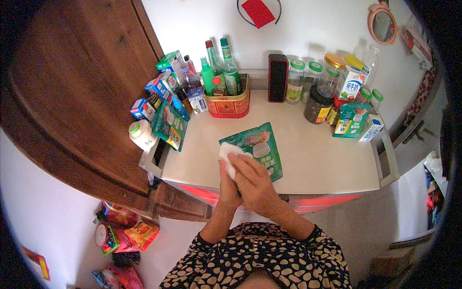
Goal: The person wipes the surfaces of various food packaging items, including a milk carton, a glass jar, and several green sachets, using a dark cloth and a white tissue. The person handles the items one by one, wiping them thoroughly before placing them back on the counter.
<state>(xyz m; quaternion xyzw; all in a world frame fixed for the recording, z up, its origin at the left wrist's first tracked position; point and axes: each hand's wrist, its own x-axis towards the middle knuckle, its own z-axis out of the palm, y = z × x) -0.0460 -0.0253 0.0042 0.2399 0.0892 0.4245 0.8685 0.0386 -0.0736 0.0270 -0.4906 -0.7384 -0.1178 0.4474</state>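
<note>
A crumpled white cloth or tissue (228, 150) is bunched between my two hands over the near left part of a green food pouch (272, 153). My right hand (256, 185) presses its fingers together over the cloth. Beneath and left of it, my left hand (228, 187) is closed against the cloth's lower side, its fingers mostly hidden. The pouch is flat and tilted on the white cabinet top (317, 161), with its printed face up. Whether my hands touch the pouch cannot be made out.
A red-and-gold tin (228, 107) with several bottles stands at the back, beside a black speaker (277, 79). Glass jars (295, 84) and another green pouch (352, 120) crowd the right. A third pouch (169, 126) leans among boxes and a white bottle (142, 134) at left.
</note>
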